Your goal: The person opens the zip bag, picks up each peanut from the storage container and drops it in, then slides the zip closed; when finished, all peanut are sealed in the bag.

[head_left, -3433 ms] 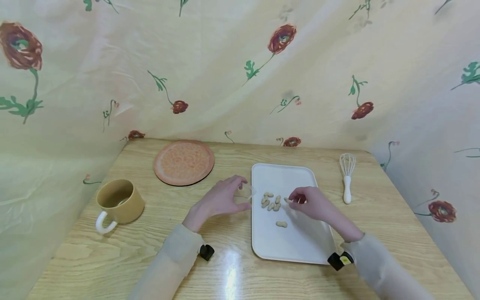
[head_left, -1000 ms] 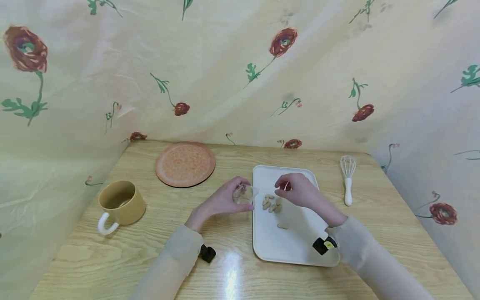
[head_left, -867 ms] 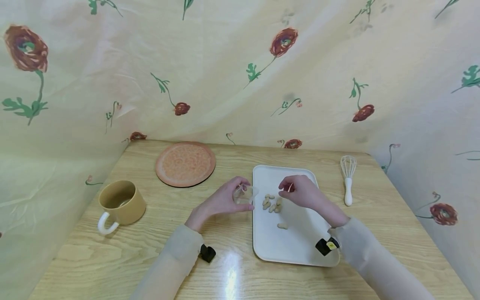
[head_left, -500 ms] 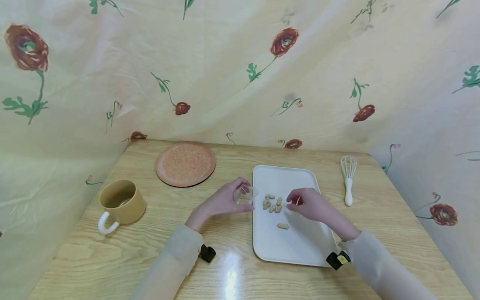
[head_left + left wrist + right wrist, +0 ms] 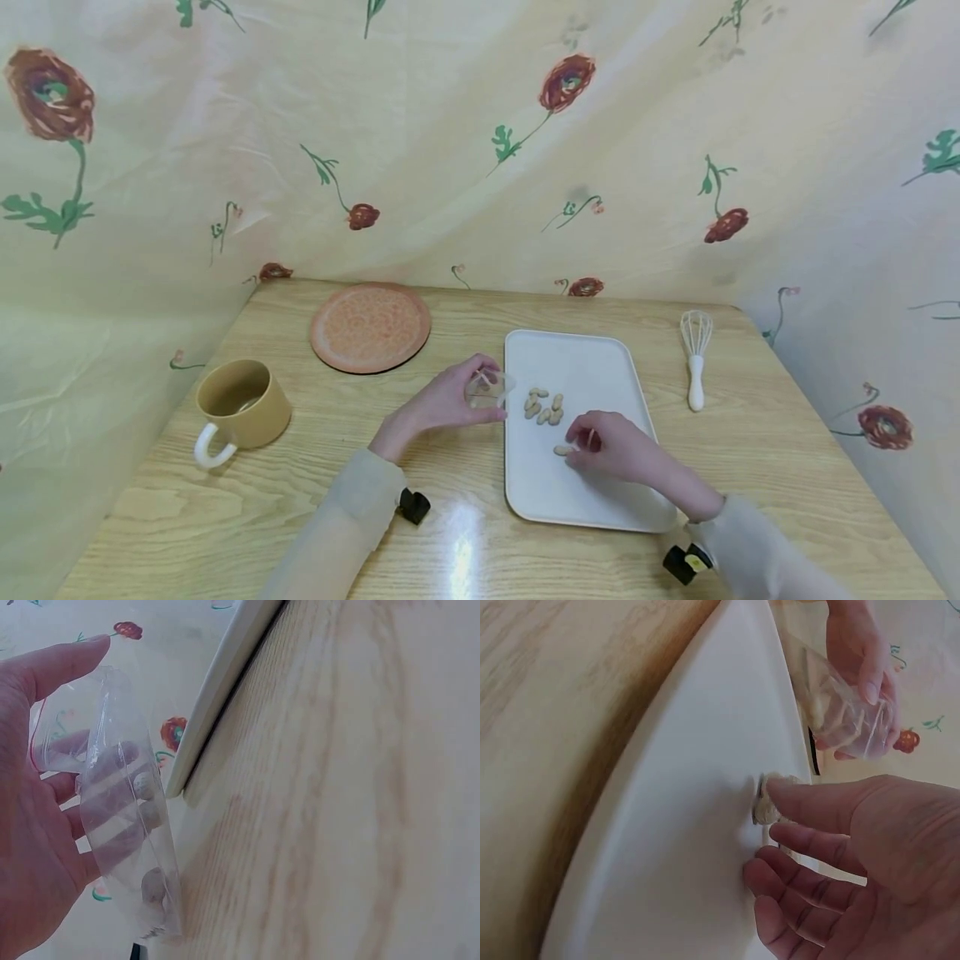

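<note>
In the left wrist view, a clear zip bag (image 5: 124,802) with a red line near its mouth holds several peanuts in its lower part. My left hand (image 5: 446,398) grips it at the tray's left edge, thumb and fingers spread round its mouth. My right hand (image 5: 615,448) is low over the white tray (image 5: 585,500), thumb and index finger apart, fingers loosely bent. Right at its thumb tip lies a single peanut (image 5: 562,450), which the thumb partly covers in the right wrist view. A cluster of several peanuts (image 5: 543,414) lies farther back on the tray.
A tan mug (image 5: 243,404) with a white handle stands at the left of the wooden table (image 5: 352,517). A round orange mat (image 5: 371,327) lies behind, and a white whisk (image 5: 696,362) lies right of the tray. Flowered cloth (image 5: 465,150) hangs around the table.
A peanut pinched in my right hand 3.4 seconds ago is gone from its fingers. That hand went toward the bag, then back right and nearer to the single peanut. The left hand stays put.
</note>
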A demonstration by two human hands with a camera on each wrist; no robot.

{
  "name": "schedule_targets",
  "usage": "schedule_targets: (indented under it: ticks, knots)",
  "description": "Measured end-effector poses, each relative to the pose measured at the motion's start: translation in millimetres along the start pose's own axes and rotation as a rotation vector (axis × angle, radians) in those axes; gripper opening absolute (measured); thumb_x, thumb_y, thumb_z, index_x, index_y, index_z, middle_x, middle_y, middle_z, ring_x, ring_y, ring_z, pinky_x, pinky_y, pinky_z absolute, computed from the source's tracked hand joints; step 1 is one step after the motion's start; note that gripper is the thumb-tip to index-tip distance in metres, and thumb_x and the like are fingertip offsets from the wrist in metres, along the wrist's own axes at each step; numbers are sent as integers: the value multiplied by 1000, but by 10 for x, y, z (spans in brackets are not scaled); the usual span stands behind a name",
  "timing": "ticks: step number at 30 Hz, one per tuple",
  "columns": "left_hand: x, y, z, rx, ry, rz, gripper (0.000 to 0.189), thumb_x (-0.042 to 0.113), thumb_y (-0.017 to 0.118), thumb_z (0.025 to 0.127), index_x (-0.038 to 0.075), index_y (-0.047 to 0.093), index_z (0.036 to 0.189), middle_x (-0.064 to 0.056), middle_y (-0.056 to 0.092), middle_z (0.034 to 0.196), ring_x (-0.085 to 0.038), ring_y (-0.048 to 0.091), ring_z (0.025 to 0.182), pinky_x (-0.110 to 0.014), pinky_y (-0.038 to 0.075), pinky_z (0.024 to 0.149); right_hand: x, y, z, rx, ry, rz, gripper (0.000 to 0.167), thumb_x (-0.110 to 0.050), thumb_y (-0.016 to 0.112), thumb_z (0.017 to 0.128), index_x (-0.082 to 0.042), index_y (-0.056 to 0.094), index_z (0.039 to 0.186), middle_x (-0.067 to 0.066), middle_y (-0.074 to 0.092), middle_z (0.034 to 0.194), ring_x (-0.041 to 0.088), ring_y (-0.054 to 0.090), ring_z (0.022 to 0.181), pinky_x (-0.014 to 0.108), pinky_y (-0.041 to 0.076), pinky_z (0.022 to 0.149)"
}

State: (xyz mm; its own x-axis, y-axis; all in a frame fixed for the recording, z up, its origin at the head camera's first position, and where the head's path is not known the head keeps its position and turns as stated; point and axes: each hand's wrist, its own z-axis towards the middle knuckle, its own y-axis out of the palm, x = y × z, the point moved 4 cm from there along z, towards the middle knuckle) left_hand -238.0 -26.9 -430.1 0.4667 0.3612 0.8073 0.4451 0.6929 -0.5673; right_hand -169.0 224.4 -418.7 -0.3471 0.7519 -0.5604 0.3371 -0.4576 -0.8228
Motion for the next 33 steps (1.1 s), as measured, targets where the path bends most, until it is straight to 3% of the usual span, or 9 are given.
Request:
schedule_targets:
  ticks: [16, 22, 28, 33]
  knots:
    - [12, -4, -16, -12, -24, 22, 65, 34, 82, 83, 8, 51, 134, -7, 62, 123, -20, 57, 115, -39, 46, 99, -66, 24, 3, 27, -12, -22, 10, -5, 76, 85, -10, 69, 90, -7, 57, 76, 9, 49, 68, 24, 44, 60]
    - [14, -20, -12, -7, -1, 26, 65, 32, 82, 83, 6, 51, 134, -8, 62, 124, -23, 58, 115, -40, 46, 100, -165, -76, 46, 68, -59, -46, 10, -2, 75, 83, -9, 69, 87, -7, 58, 75, 9, 50, 66, 24, 44, 58]
    - [1, -26, -13, -19, -26, 49, 65, 35, 81, 84, 8, 51, 134, -7, 62, 124, -22, 58, 115, -39, 47, 99, -264, -211, 92, 139, -98, -61, 14, 1, 76, 81, -9, 66, 81, -8, 57, 70, 7, 50, 63, 24, 44, 57]
    - [9, -26, -21, -26, -34, 59, 64, 35, 81, 84, 9, 52, 134, -6, 62, 125, -22, 57, 116, -41, 46, 100, -297, -302, 175, 149, -108, -51, 14, 1, 77, 82, -8, 66, 83, -7, 58, 71, 8, 51, 65, 24, 45, 58]
